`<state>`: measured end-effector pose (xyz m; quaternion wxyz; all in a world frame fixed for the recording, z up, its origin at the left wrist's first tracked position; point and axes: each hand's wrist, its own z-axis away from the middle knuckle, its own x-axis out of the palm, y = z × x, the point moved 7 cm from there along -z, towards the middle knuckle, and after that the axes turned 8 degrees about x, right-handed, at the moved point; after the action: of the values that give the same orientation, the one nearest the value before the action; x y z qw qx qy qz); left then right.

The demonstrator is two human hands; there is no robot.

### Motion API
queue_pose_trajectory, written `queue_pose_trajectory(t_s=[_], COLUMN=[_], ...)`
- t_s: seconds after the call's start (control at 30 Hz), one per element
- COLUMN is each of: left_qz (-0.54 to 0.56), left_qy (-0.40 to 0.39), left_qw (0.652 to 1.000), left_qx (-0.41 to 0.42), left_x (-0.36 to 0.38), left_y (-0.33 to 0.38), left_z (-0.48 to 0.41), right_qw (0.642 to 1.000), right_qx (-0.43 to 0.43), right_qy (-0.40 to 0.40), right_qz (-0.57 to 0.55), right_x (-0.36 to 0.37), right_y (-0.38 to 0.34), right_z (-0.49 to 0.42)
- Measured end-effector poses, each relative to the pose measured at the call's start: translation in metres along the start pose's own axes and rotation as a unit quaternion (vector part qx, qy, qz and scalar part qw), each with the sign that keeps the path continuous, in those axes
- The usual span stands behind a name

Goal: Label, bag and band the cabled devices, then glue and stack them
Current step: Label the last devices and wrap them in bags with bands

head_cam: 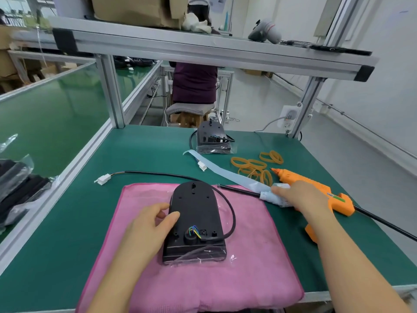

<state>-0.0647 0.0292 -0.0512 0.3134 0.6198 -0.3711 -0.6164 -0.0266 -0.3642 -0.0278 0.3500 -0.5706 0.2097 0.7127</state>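
One black, dome-topped plastic device (pixel 194 220) lies back-up at the centre of the pink cloth pad (pixel 248 279). The left hand (pixel 146 229) grips the device's left edge, thumb on its back face and fingers curled against its side. The right hand (pixel 297 195), just off the pad's far right corner, pinches a white paper label (pixel 268 196) wrapped round the device's black cable (pixel 233 219).

Step in hand, as judged: labelling. The next move calls for pressing the label closed on itself, then gathering the cable for bagging.

Tan rubber bands (pixel 252 164) and an orange glue gun (pixel 300 178) lie beyond the pad's right corner. A bagged black device (pixel 212 138) stands behind the pad.
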Motion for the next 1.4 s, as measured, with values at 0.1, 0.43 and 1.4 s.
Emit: queue_pose_trajectory(t_s=[0.1,0.43,1.4], left_qz=[-0.017,-0.149,0.023], left_qy=[0.013,0.037,-0.037], left_qw=[1.000,0.970,0.984], left_qx=[0.011,0.188,0.170], left_x=[-0.002,0.028,0.132], left_y=[0.003,0.094,0.148], left_z=[-0.002,-0.027,-0.080], right_qw=[0.997,0.864,0.891], right_qx=[-0.044,-0.188,-0.127], right_qy=[0.009,-0.056,-0.099], right_qz=[-0.064,-0.464,-0.424], right_x=[0.001,0.009,0.021], right_y=[-0.008,-0.013,0.005], right_z=[-0.001,0.048,0.053])
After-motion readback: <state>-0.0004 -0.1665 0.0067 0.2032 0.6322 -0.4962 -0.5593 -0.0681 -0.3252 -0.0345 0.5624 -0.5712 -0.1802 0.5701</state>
